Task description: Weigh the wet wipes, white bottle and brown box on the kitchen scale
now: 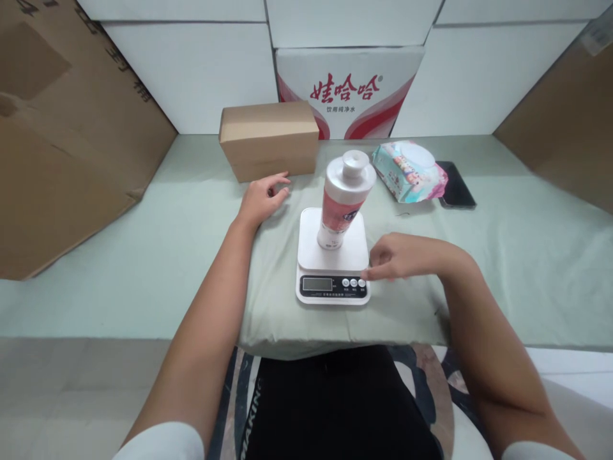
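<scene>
A white digital kitchen scale (306,255) sits near the front of the table, its display (317,285) blank. Upright on its platform stands a pink-and-white bottle (341,207) with a silver-white cap. My right hand (395,255) is at the scale's front right corner, one digit stretched to the rightmost button and the other fingers bent above it, with a gap between. Nothing is held in it. To the left of the bottle, my left hand (262,199) rests on the cloth, empty and loosely open, its fingertips close to the cardboard box (271,144).
A pack of wipes (409,172) lies behind on the right, beside a dark phone (457,185). Against the back wall stands a printed white-and-red carton (349,89). Large cardboard pieces flank the green-cloth table (517,268) on the left (71,147) and right (565,121).
</scene>
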A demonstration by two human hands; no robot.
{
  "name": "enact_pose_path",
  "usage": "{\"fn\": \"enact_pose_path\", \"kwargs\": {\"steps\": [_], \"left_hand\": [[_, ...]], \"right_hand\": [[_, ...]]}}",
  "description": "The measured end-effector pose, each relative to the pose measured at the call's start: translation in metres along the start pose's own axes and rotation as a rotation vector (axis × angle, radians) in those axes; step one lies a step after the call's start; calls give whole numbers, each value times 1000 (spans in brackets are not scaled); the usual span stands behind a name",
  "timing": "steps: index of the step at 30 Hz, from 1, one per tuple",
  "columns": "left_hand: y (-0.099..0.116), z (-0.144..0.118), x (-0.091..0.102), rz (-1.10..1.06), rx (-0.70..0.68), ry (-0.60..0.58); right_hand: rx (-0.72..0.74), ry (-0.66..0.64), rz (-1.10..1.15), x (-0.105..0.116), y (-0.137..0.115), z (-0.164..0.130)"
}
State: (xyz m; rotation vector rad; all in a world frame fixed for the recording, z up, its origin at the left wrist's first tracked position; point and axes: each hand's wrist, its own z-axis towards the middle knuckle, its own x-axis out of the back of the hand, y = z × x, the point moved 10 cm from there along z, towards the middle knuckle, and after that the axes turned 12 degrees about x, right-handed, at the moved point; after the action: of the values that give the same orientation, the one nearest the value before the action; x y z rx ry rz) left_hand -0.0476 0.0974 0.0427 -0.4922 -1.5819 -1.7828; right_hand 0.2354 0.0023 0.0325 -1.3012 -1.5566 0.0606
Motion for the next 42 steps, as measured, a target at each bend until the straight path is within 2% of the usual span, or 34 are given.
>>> {"fn": "enact_pose_path", "kwargs": {"steps": [4, 8, 13, 18, 22, 23, 24, 27, 28, 30, 33, 37, 42], "left_hand": [[0, 0, 0, 6, -10, -5], [0, 0, -1, 8, -16, 0], [0, 0, 0, 6, -14, 9], [0, 0, -1, 25, -5, 3], [0, 0, 0, 11, -16, 10], [0, 1, 0, 9, -14, 12], [-1, 1, 0, 8, -11, 11], [-2, 2, -1, -4, -10, 3], [-2, 2, 0, -6, -11, 6], [-3, 2, 0, 2, -11, 15], [-5, 2, 0, 30, 4, 26], [-6, 3, -1, 63, 26, 16], [-6, 4, -3, 74, 34, -8]], "right_hand": [[-80, 131, -258, -3, -17, -2], [-151, 87, -391, -9, -20, -1], [-196, 112, -365, -7, -20, -1], [-146, 192, -320, -2, -21, 0], [-100, 176, -106, 9, -3, -4], [-69, 233, -25, 18, 0, -4], [-28, 350, 52, 31, 2, -6], [98, 893, 215, 77, 10, -22], [121, 1034, 252, 83, 14, -27], [148, 1184, 294, 83, 22, -26], [183, 1218, 267, 75, 27, -11], [202, 1165, 211, 69, 30, 7], [198, 1192, 233, 72, 38, 10]]}}
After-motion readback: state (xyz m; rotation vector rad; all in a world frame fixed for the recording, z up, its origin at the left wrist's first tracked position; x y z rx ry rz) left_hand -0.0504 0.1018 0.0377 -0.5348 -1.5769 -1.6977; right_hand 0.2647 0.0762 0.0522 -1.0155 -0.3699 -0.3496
